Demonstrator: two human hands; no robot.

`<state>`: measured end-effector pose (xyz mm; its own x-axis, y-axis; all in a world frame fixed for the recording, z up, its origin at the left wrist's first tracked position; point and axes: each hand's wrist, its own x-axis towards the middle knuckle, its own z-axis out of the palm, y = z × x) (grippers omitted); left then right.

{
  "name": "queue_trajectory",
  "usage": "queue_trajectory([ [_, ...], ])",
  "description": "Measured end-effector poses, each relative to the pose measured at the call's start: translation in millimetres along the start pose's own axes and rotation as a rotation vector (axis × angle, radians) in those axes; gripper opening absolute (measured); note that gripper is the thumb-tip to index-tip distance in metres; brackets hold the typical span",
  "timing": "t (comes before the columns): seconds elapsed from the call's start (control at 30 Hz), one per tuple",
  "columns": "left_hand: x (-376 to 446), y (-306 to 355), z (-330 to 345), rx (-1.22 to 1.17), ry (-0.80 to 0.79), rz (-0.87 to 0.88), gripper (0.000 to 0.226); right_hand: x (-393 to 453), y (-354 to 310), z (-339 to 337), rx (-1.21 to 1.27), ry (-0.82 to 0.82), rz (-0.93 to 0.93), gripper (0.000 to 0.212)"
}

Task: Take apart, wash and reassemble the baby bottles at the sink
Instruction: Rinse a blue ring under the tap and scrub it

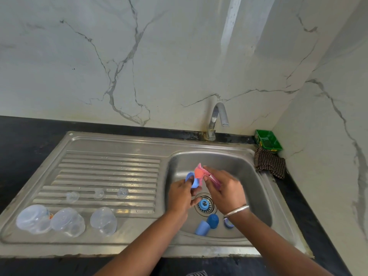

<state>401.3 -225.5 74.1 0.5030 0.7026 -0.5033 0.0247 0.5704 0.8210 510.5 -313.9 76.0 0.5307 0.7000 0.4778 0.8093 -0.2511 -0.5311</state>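
Over the sink basin (249,176), my left hand (180,198) grips a blue bottle ring (192,179). My right hand (225,188) holds a pink brush (200,172) whose head touches the ring. Three clear bottle bodies (33,219) (67,222) (103,221) lie on the drainboard's near edge. Three clear nipples (72,196) (99,193) (122,193) stand behind them. In the basin lie another blue ring (204,203) on the drain, two blue caps (202,228) (213,221), and a further blue ring (228,224) partly hidden by my right wrist.
The steel tap (218,118) stands behind the basin, with no water running. A green tray (267,140) and a checked cloth (269,164) sit at the back right corner. Dark countertop (23,140) surrounds the sink. Marble walls close the back and right.
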Motion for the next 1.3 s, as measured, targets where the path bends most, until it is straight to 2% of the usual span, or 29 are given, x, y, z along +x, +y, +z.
queue_trajectory([
  [0.17, 3.7, 14.7, -0.8, -0.261, -0.054, -0.296, 0.027, -13.0, -3.6, -4.1, -0.118, -0.153, -0.139, 0.039],
  [0.23, 5.7, 16.9, -3.5, -0.249, -0.094, -0.344, 0.029, -21.4, 0.6, -6.3, -0.177, -0.199, -0.189, 0.040],
  [0.3, 6.0, 14.5, -6.5, -0.235, -0.117, -0.374, 0.027, -24.4, 5.9, -7.5, -0.209, -0.197, -0.142, 0.040],
  [0.4, 7.9, 7.4, -9.0, -0.234, -0.142, -0.387, 0.025, -24.3, 7.5, -5.6, -0.188, -0.155, -0.012, 0.038],
  [0.5, 10.6, 4.8, -9.9, -0.228, -0.130, -0.366, 0.025, -19.8, 3.6, -6.1, -0.058, -0.078, 0.157, 0.034],
  [0.57, 9.3, 4.4, -9.8, -0.158, -0.124, -0.311, 0.022, -14.8, 2.3, -5.7, 0.060, -0.068, 0.200, 0.033],
  [0.67, 4.6, 2.4, -7.6, -0.023, -0.167, -0.168, 0.021, -11.2, -3.1, -2.1, 0.150, -0.139, 0.125, 0.043],
  [0.77, 1.7, 2.4, -5.3, 0.049, -0.210, -0.115, 0.025, -10.9, -4.2, 4.5, 0.159, -0.130, 0.142, 0.044],
  [0.83, -1.5, 4.7, -5.1, 0.038, -0.198, -0.130, 0.028, -10.3, -2.3, 6.2, 0.151, -0.109, 0.139, 0.042],
  [1.03, -4.5, 5.0, -6.5, -0.200, -0.186, -0.239, 0.043, -12.7, -3.3, 4.8, 0.134, -0.162, 0.088, 0.039],
  [1.17, 0.7, 6.4, -1.6, -0.235, -0.059, -0.273, 0.040, -21.3, -10.8, 4.6, 0.114, -0.234, -0.013, 0.032],
  [1.3, 4.8, 6.4, -5.8, -0.125, -0.045, -0.315, 0.031, -22.1, -1.5, -12.7, -0.061, -0.274, -0.196, 0.027],
])
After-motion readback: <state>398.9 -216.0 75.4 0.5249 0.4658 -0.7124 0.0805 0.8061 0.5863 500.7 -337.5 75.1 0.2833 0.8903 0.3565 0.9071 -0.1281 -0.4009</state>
